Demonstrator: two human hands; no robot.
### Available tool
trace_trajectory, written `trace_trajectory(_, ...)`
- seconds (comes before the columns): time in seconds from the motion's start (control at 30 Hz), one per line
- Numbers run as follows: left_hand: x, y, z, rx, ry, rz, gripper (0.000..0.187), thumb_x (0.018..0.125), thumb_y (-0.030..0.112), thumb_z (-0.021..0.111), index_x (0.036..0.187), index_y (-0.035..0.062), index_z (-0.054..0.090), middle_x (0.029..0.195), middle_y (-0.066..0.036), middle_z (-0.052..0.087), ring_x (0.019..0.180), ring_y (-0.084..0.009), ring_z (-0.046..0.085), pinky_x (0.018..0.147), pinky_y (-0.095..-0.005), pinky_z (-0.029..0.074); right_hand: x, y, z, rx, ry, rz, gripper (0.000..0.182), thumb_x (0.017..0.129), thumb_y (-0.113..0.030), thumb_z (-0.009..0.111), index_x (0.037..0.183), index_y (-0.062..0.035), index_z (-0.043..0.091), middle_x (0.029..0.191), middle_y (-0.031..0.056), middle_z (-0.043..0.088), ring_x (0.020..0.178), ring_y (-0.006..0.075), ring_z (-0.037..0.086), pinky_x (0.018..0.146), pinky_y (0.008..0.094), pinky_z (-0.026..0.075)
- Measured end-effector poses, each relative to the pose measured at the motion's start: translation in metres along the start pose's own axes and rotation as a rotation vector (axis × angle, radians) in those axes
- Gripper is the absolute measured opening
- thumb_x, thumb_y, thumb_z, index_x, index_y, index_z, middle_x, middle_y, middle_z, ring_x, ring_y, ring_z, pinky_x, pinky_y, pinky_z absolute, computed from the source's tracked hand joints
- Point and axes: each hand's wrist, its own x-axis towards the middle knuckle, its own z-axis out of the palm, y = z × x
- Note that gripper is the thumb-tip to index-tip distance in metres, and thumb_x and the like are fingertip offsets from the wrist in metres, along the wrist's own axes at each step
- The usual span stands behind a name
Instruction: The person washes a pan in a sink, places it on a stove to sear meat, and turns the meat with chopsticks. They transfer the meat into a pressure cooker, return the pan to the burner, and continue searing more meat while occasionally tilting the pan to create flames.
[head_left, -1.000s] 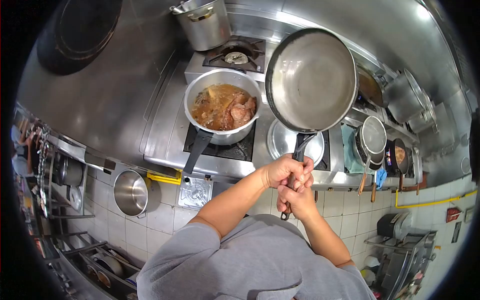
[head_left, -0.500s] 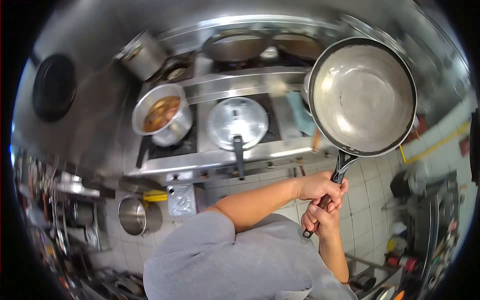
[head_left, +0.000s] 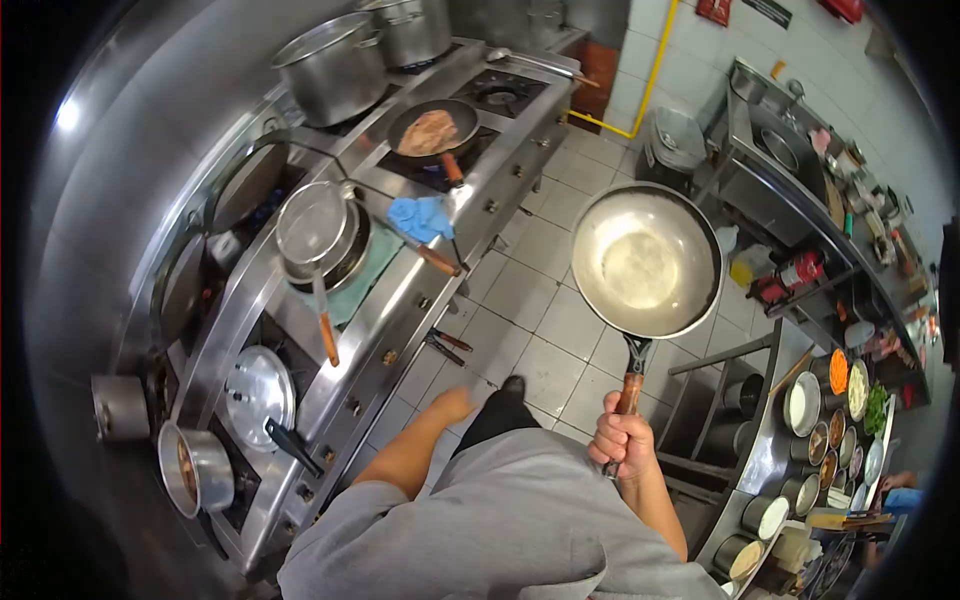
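Observation:
My right hand [head_left: 622,440] is wrapped round the handle of a large, deep frying pan [head_left: 640,262] and holds it out in front of me. The pan's bare metal inside faces up, its rim dark, and nothing lies in it. Hanging apart from the pan, beside my body over the floor, is my left hand [head_left: 452,405]; its fingers are too blurred and turned away to make out.
Along the left runs a stove with a pan of meat [head_left: 428,130], a strainer [head_left: 312,222], a blue cloth [head_left: 420,218], a pressure cooker [head_left: 260,398] and pots. At right stand a counter with food containers [head_left: 803,402] and a bin [head_left: 678,140]. Tongs [head_left: 448,345] hang at the stove's front.
My left hand has let go of the pan's handle and dropped to my side. My view has turned right, away from the stove, with the pan still in my right hand and lower.

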Motion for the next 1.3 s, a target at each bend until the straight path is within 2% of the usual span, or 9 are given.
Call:
trace_trajectory(0.1,-0.006,-0.120,0.111,0.213,-0.684,-0.209,0.043,0.084,0.040,0.060,0.105,0.0025,0.065,0.117,-0.020,0.061,0.109,-0.0367,0.059,0.092,-0.0440,0.047,0.000,-0.036,-0.045,0.137,0.134,-0.060,0.013,0.086,-0.010,0.051,0.099,-0.0141,0.051,0.052,-0.0059,0.036,0.036,0.0078,0.031,0.039,0.0295,0.034)
trace_trajectory(0.27,-0.013,-0.091,0.069,-0.113,-0.824,-0.557,0.039,0.084,0.037,0.059,0.104,0.0043,0.066,0.117,-0.018,0.062,0.108,-0.0351,0.059,0.092,-0.0450,0.047,0.013,-0.101,-0.093,0.333,0.252,-0.233,0.013,0.087,-0.009,0.048,0.099,-0.0129,0.052,0.052,-0.0071,0.036,0.038,0.0064,0.032,0.040,0.0279,0.035)
trace_trajectory(0.47,0.272,0.003,0.001,0.039,-0.948,-0.360,0.034,0.084,0.033,0.057,0.103,0.0066,0.068,0.116,-0.016,0.063,0.107,-0.0331,0.060,0.092,-0.0462,0.047,0.051,-0.219,-0.109,0.495,0.257,-0.446,0.013,0.088,-0.008,0.046,0.100,-0.0115,0.052,0.054,-0.0071,0.037,0.038,0.0060,0.034,0.041,0.0276,0.035)
trace_trajectory(0.63,0.576,0.171,-0.123,-0.266,0.118,0.158,0.029,0.088,0.027,0.054,0.102,0.0032,0.065,0.102,-0.017,0.066,0.095,-0.0302,0.063,0.077,-0.0439,0.050,0.082,-0.300,-0.105,0.391,0.273,-0.583,0.014,0.089,-0.008,0.046,0.102,-0.0103,0.051,0.053,-0.0064,0.037,0.038,0.0069,0.034,0.042,0.0286,0.036)
trace_trajectory(0.87,0.603,0.422,-0.325,-0.943,0.036,0.308,0.021,0.090,0.021,0.059,0.101,0.0032,0.058,0.085,-0.003,0.063,0.076,-0.0119,0.057,0.065,-0.0284,0.046,0.117,-0.400,-0.125,0.386,0.061,-0.673,0.020,0.090,-0.008,0.045,0.110,-0.0075,0.049,0.053,-0.0057,0.036,0.038,0.0073,0.037,0.041,0.0287,0.035)
trace_trajectory(0.97,0.638,0.388,-0.271,-0.867,0.000,0.284,0.010,0.089,0.014,0.057,0.091,0.0040,0.058,0.082,-0.003,0.061,0.073,-0.0122,0.056,0.065,-0.0295,0.045,0.141,-0.470,-0.151,0.426,0.017,-0.660,0.020,0.090,-0.008,0.045,0.109,-0.0072,0.049,0.054,-0.0056,0.038,0.038,0.0066,0.038,0.041,0.0282,0.036)
trace_trajectory(1.1,0.622,0.252,-0.161,0.608,-0.306,0.381,0.033,0.086,0.035,0.056,0.096,0.0051,0.067,0.097,-0.016,0.067,0.093,-0.0312,0.063,0.082,-0.0439,0.049,0.176,-0.597,-0.204,0.451,-0.057,-0.646,0.016,0.089,-0.009,0.043,0.104,-0.0067,0.049,0.056,-0.0057,0.042,0.039,0.0055,0.040,0.040,0.0260,0.036)
trace_trajectory(1.23,0.510,0.131,-0.078,0.145,-0.194,-0.012,0.069,0.089,0.030,0.048,0.150,0.0155,0.020,0.155,-0.005,0.023,0.141,-0.0219,0.026,0.113,-0.0331,0.025,0.229,-0.766,-0.256,0.423,-0.131,-0.604,0.014,0.093,-0.011,0.042,0.104,-0.0069,0.049,0.056,-0.0066,0.041,0.041,0.0035,0.040,0.040,0.0224,0.033)
trace_trajectory(1.3,0.456,0.169,-0.100,0.235,-0.254,-0.430,0.041,0.088,0.026,0.051,0.126,0.0149,0.042,0.133,-0.007,0.042,0.121,-0.0232,0.042,0.099,-0.0364,0.036,0.265,-0.853,-0.280,0.421,-0.197,-0.538,0.013,0.098,-0.013,0.037,0.101,-0.0042,0.046,0.057,-0.0057,0.037,0.043,0.0033,0.037,0.043,0.0204,0.033)
